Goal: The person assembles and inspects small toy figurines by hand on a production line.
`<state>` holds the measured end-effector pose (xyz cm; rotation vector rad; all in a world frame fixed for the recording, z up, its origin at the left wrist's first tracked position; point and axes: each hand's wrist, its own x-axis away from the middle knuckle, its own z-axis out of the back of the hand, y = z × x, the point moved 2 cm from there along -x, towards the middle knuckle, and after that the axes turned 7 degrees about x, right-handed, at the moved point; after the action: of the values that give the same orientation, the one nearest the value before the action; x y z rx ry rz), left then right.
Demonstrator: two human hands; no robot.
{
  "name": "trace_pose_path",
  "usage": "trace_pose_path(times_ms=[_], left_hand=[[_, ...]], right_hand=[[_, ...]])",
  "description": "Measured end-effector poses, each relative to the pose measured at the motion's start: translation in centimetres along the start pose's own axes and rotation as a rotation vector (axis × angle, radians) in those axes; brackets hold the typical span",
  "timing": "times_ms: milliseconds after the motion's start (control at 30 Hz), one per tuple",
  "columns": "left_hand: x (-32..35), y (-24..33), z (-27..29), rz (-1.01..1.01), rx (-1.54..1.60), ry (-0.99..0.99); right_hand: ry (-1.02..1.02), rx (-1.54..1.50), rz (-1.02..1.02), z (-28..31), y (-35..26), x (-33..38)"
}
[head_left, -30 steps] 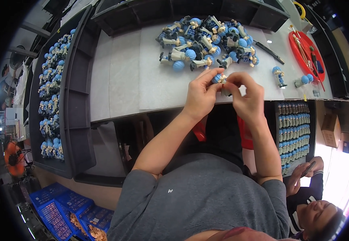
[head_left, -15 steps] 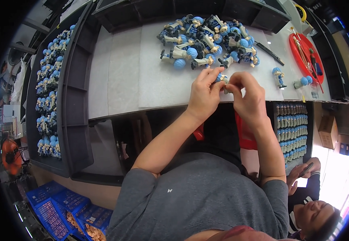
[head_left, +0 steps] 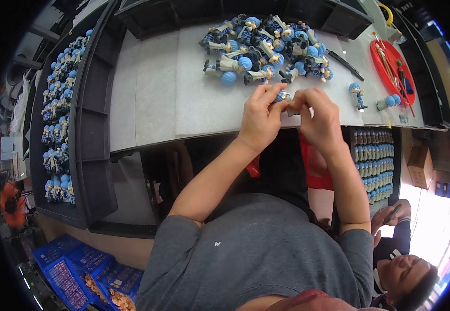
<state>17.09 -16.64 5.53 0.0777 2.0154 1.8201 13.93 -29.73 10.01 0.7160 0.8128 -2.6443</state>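
Observation:
Between my two hands, just above the table's near edge, is a small blue-haired figurine [head_left: 283, 97]. My left hand [head_left: 262, 115] has its fingers and thumb closed round the figurine's head end. My right hand [head_left: 315, 115] pinches at the figurine's lower, pale part; the fingertips cover most of it. Beyond my hands lies a heap of similar figurines [head_left: 266, 49] with blue hair, pale clothes and dark shoes. To the right, a single figurine [head_left: 358, 96] lies apart, and near it are blue round heads [head_left: 392, 100] on a pale piece.
A black knife-like tool [head_left: 346, 65] lies right of the heap. Brushes sit in a red tray [head_left: 377, 59]. Black crates stand at the back [head_left: 204, 13] and left [head_left: 93, 129], the left one beside rows of figurines. Lower right, another person's hand [head_left: 390, 215] holds a phone.
Both hands stay on the figurine, with only slight finger shifts. The whole view has moved slightly, with the table and heap a little higher and further left.

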Motion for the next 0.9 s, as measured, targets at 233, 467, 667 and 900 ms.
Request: trace_pose_path(times_ms=[233,467,667,900], left_hand=[[-0.5,-0.2,0.3,0.153,0.504,-0.021],[-1.1,-0.6,1.7,0.215,0.629,-0.154],[-1.3,-0.3,2.0,0.299,0.803,-0.170],[-1.4,-0.4,2.2,0.252,0.789,-0.215]], right_hand=[[0.078,-0.348,-0.470,0.7,4.1,1.1],[-0.003,-0.414,-0.551,-0.1,4.6,1.8],[0.166,-0.049,-0.321,0.7,2.8,1.6],[0.105,-0.387,-0.259,0.1,-0.2,2.8]])
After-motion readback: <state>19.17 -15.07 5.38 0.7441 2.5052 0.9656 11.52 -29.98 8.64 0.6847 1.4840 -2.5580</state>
